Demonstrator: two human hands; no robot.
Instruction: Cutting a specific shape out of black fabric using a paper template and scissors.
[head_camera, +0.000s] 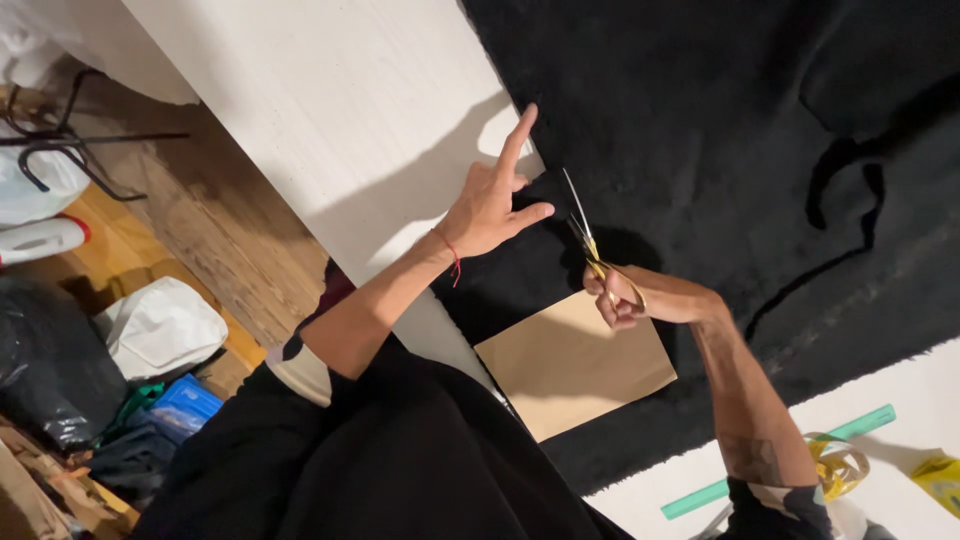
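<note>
cutting looks under way: the right hand (622, 297) is closed through the handles of the scissors (585, 232), blades open at the black fabric (700, 130) on the white table (340, 110), while the left hand (490, 205), fingers spread, pins the edge, so the next snip likely needs steady tension.

Person's wearing a loose black top, sleeves sitting up near the shoulders with a pale patterned edge peeking out on both sides, so both forearms are bare. A thin red string bracelet is hanging on the left wrist. The right forearm is showing a dark tattoo. No rings or watch showing.
</note>
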